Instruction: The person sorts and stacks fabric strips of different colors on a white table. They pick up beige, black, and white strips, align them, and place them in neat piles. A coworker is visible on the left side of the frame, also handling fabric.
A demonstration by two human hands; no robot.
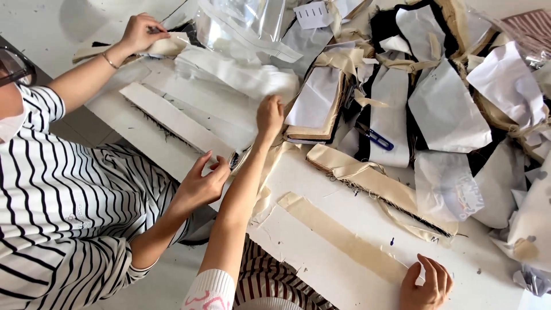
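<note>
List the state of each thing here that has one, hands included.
left hand, fingers curled at the white cloth stack, grip unclear
right hand, open, flat at the beige strip's end
beige strip, lying flat on the white panel
blue snips, lying loose on fabric pieces
clear plastic bag, crumpled
co-worker's near hand, pinching something small

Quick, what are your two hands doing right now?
Left hand: fingers curled shut on the white cloth.
Right hand: open, fingers resting on the beige strip, holding nothing.
</note>
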